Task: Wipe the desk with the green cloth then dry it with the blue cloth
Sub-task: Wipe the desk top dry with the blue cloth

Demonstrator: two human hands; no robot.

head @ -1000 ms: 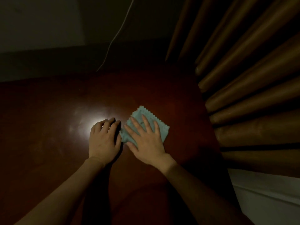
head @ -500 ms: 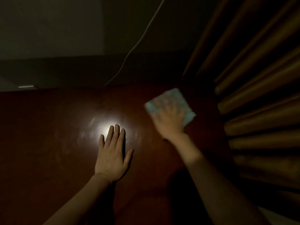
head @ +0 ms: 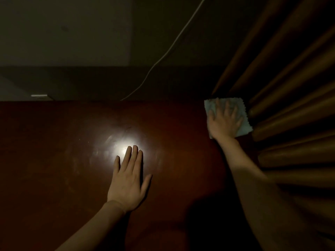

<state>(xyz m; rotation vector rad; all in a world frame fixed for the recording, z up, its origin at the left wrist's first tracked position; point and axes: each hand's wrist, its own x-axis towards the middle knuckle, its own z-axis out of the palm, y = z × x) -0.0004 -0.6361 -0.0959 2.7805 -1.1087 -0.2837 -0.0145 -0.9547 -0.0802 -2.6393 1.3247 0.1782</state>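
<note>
The dark reddish-brown desk (head: 54, 160) fills the lower view in dim light, with a bright glare spot near its middle. A pale green-blue cloth (head: 244, 128) with zigzag edges lies flat at the desk's far right corner. My right hand (head: 223, 122) presses down on it with fingers spread and straight. My left hand (head: 129, 180) rests flat on the desk near the glare, fingers straight and together, holding nothing. No second cloth is in view.
Brown curtain folds (head: 290, 105) hang along the desk's right edge, touching the cloth's side. A thin white cable (head: 163, 55) runs down the dark wall behind the desk. A small pale object (head: 39, 95) sits at the far left.
My right hand has slid the cloth from the desk's middle away and to the right, up to the far corner by the curtain. My left hand uncurled and now lies flat.
</note>
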